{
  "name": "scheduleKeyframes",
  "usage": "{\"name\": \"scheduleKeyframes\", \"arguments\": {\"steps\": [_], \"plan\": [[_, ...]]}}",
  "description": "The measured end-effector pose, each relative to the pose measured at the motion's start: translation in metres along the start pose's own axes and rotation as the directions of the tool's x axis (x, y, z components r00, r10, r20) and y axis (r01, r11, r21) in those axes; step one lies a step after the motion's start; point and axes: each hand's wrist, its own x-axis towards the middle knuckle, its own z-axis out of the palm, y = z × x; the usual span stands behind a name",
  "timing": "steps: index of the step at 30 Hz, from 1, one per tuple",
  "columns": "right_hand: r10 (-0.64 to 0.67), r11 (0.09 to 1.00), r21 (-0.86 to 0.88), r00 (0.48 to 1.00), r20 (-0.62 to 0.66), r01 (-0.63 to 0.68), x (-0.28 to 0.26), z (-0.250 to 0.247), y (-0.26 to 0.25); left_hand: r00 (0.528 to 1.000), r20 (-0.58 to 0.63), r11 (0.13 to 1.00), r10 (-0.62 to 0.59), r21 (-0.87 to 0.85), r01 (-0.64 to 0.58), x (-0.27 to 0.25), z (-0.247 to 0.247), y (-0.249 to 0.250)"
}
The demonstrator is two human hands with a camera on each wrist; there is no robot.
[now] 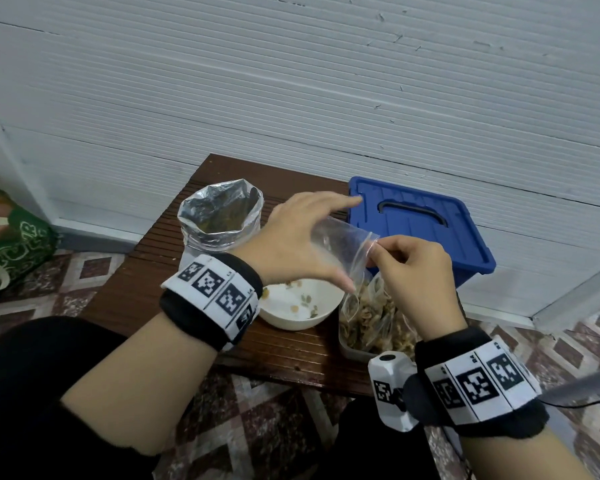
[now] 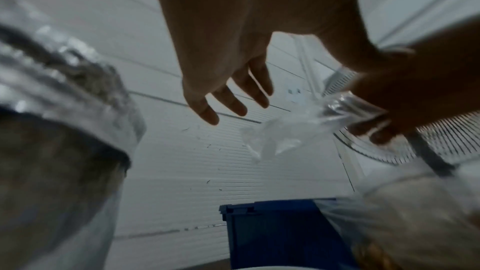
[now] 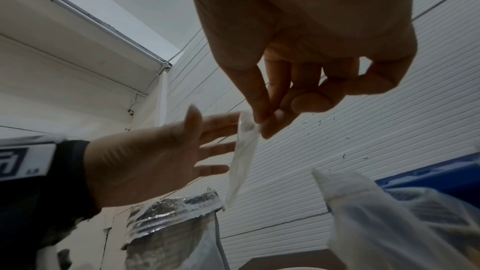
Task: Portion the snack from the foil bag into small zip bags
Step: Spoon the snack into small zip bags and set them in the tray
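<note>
An empty clear zip bag (image 1: 340, 244) hangs in the air over the low wooden table (image 1: 146, 278). My right hand (image 1: 409, 268) pinches its top edge between thumb and fingertips (image 3: 262, 118). My left hand (image 1: 302, 237) is spread beside the zip bag (image 3: 242, 155), fingers straight, thumb near its lower edge; no grip shows. The left wrist view has those straight fingers (image 2: 221, 93) apart from the bag (image 2: 280, 137). The open foil bag (image 1: 219, 216) stands at the table's back left with snack inside.
A white bowl (image 1: 291, 323) with a few snack bits sits under my left wrist. A clear tub (image 1: 354, 351) holds several filled zip bags (image 1: 371, 317) below my right hand. A blue lidded box (image 1: 420, 230) stands behind right. A green patterned bag (image 1: 11, 251) lies far left.
</note>
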Motion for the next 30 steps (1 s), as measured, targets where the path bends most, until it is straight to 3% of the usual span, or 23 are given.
{"name": "scheduleKeyframes", "arguments": {"steps": [2, 6, 14, 17, 21, 25, 30], "plan": [[-0.008, 1.000, 0.010, 1.000, 0.011, 0.008, 0.000, 0.000, -0.001, 0.993, 0.040, 0.982, 0.111, 0.151, -0.116, 0.000, 0.004, 0.001], [-0.014, 0.999, 0.032, 0.999, 0.035, 0.012, 0.000, 0.000, -0.002, 0.976, -0.047, 0.961, 0.213, 0.189, -0.201, 0.000, 0.011, -0.005], [0.000, 0.988, 0.155, 1.000, 0.014, -0.002, -0.001, -0.006, -0.004, 0.939, -0.259, 0.973, 0.227, 0.098, -0.208, 0.000, 0.005, -0.010], [0.002, 0.977, 0.212, 1.000, -0.015, 0.001, -0.001, -0.007, -0.008, 0.940, -0.308, 0.989, 0.146, 0.008, -0.150, -0.005, -0.006, -0.006], [-0.048, 0.967, 0.250, 0.998, -0.045, 0.058, 0.002, -0.001, -0.019, 0.922, -0.383, 0.993, -0.054, -0.118, 0.009, -0.012, -0.030, -0.003], [-0.133, 0.959, 0.251, 0.991, -0.008, 0.131, 0.007, 0.016, -0.036, 0.861, -0.479, 0.974, -0.169, -0.216, 0.071, -0.021, -0.057, -0.002], [-0.195, 0.965, 0.193, 0.978, 0.079, 0.177, 0.018, 0.048, -0.057, 0.749, -0.599, 0.955, -0.285, -0.241, 0.171, -0.038, -0.089, -0.017]]}}
